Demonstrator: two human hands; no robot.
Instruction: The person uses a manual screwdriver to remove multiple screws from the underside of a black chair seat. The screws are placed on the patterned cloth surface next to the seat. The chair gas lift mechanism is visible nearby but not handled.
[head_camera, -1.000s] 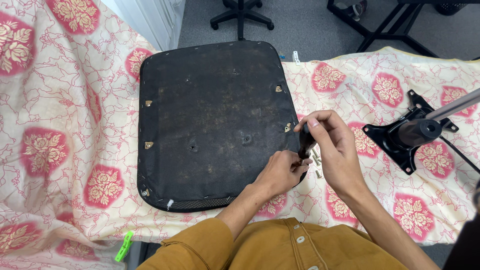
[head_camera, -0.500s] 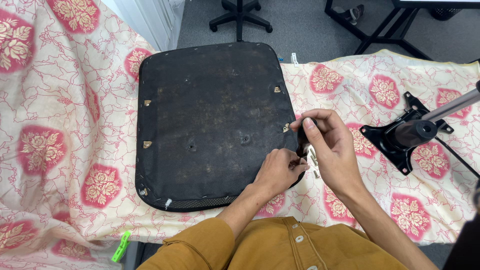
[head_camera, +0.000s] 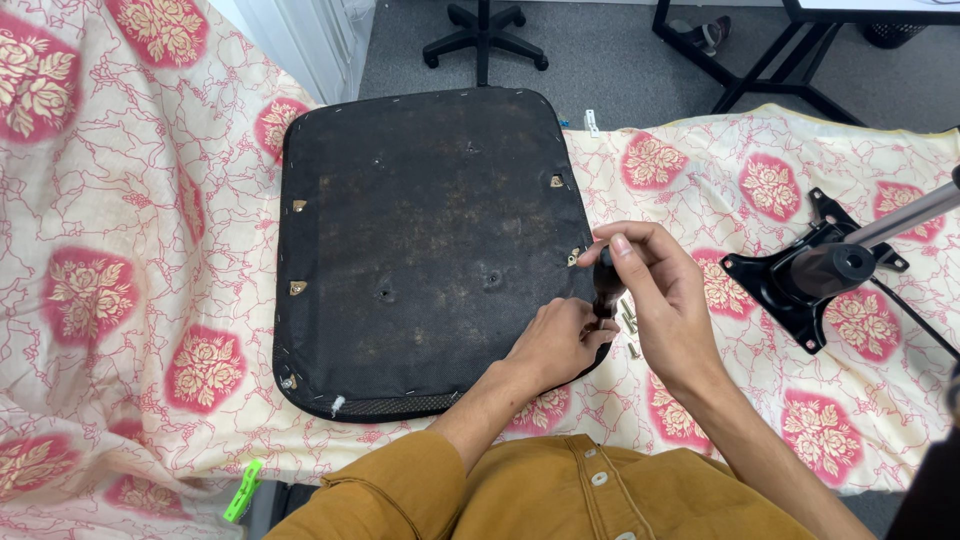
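Note:
A black chair seat (head_camera: 430, 240) lies upside down on a cloth with red flowers (head_camera: 120, 250). My right hand (head_camera: 665, 300) grips the dark handle of a screwdriver (head_camera: 606, 285), held upright at the seat's right edge. My left hand (head_camera: 560, 340) pinches something small at the tool's tip, against that same edge; the item itself is hidden by my fingers. Several loose screws (head_camera: 630, 322) lie on the cloth just right of the tool.
A black chair mechanism plate with a gas cylinder (head_camera: 830, 265) lies on the cloth at the right. Behind the table stand a chair base (head_camera: 483, 40) and black table legs (head_camera: 750, 70) on grey floor. A green clip (head_camera: 245, 490) hangs at the front edge.
Both hands stay at the seat's right edge. My right hand's fingers have shifted slightly around the screwdriver handle. The view has drifted a little.

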